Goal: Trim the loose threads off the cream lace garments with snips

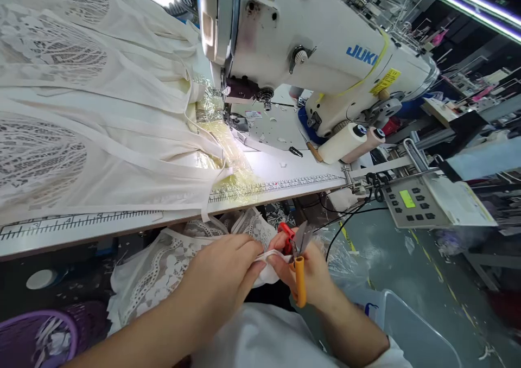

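My left hand [222, 273] pinches a narrow white fabric strap [272, 256] of a lace garment [163, 267] lying in my lap below the table edge. My right hand [311, 273] holds small thread snips [300, 259] with orange and red handles, their blades at the strap next to my left fingertips. Both hands are close together, in front of the sewing table.
A white Juki sewing machine [309, 42] stands on the table [285, 178], which has a ruler strip along its front edge. Cream garments [93, 113] are piled at the left. Thread cones [342, 143] lie at the right, a control panel [411, 200] beyond. A purple basket [40, 338] sits low left.
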`<control>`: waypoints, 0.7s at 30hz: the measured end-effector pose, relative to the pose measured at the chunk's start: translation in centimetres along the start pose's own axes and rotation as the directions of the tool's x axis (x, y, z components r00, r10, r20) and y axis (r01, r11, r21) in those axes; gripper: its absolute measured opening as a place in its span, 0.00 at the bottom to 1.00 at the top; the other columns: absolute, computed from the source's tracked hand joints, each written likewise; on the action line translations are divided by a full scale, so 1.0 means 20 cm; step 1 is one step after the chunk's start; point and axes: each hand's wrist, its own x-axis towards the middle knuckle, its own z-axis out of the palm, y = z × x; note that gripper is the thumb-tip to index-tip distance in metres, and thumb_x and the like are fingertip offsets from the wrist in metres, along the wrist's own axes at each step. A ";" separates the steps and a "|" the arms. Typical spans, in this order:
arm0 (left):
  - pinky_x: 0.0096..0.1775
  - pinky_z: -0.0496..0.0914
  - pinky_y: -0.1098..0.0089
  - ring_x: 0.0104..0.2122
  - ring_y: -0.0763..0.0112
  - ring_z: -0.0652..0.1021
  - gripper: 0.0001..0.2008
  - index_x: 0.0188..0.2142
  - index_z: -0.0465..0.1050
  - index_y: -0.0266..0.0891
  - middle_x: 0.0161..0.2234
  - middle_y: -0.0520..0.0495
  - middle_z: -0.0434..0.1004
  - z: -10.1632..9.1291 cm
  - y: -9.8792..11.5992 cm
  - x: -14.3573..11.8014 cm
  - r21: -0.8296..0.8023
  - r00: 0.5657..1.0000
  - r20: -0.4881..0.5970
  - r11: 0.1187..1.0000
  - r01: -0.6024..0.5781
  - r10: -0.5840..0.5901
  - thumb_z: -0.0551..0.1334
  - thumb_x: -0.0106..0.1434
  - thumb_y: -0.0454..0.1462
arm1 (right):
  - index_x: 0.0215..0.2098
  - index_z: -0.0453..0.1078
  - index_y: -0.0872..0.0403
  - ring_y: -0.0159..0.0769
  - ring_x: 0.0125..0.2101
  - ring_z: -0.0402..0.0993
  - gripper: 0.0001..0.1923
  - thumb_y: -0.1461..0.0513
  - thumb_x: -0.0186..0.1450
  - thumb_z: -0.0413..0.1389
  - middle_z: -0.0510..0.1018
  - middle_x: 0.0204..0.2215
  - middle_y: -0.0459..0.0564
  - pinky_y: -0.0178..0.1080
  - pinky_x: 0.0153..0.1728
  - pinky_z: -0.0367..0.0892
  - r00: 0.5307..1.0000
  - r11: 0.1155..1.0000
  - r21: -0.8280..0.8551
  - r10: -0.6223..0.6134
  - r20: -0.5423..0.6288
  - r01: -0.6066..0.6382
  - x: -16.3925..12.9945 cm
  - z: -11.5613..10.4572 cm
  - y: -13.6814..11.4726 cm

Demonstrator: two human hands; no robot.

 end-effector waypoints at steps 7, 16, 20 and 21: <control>0.28 0.62 0.70 0.24 0.70 0.69 0.14 0.21 0.64 0.39 0.22 0.52 0.66 -0.01 -0.02 0.03 -0.354 0.979 0.106 0.913 0.202 -0.175 0.52 0.60 0.41 | 0.29 0.65 0.52 0.30 0.22 0.60 0.09 0.57 0.56 0.61 0.65 0.22 0.42 0.35 0.24 0.61 1.000 0.999 -0.042 0.028 0.005 -0.027 0.00 0.01 -0.02; 0.32 0.63 0.71 0.29 0.68 0.72 0.11 0.29 0.71 0.39 0.27 0.50 0.73 -0.03 -0.04 0.02 -0.349 0.964 0.182 0.904 0.247 -0.193 0.51 0.61 0.38 | 0.31 0.63 0.51 0.31 0.24 0.65 0.07 0.63 0.57 0.58 0.70 0.26 0.44 0.35 0.25 0.63 1.000 0.992 0.121 0.025 -0.009 -0.024 0.02 0.03 0.00; 0.34 0.64 0.69 0.33 0.64 0.74 0.10 0.34 0.72 0.39 0.32 0.48 0.76 -0.03 -0.11 -0.01 -0.245 0.966 0.161 0.940 0.238 -0.203 0.51 0.60 0.36 | 0.31 0.63 0.50 0.31 0.29 0.67 0.06 0.65 0.57 0.57 0.70 0.28 0.44 0.34 0.30 0.65 0.990 0.993 0.117 0.020 -0.137 -0.004 0.02 0.01 0.03; 0.33 0.64 0.69 0.32 0.65 0.74 0.10 0.33 0.71 0.39 0.31 0.49 0.76 -0.03 -0.12 -0.02 -0.273 0.968 0.150 0.933 0.235 -0.200 0.52 0.59 0.35 | 0.31 0.63 0.51 0.31 0.28 0.66 0.07 0.65 0.57 0.57 0.70 0.28 0.44 0.34 0.28 0.65 0.987 0.993 0.120 0.038 -0.158 -0.019 0.02 0.01 0.04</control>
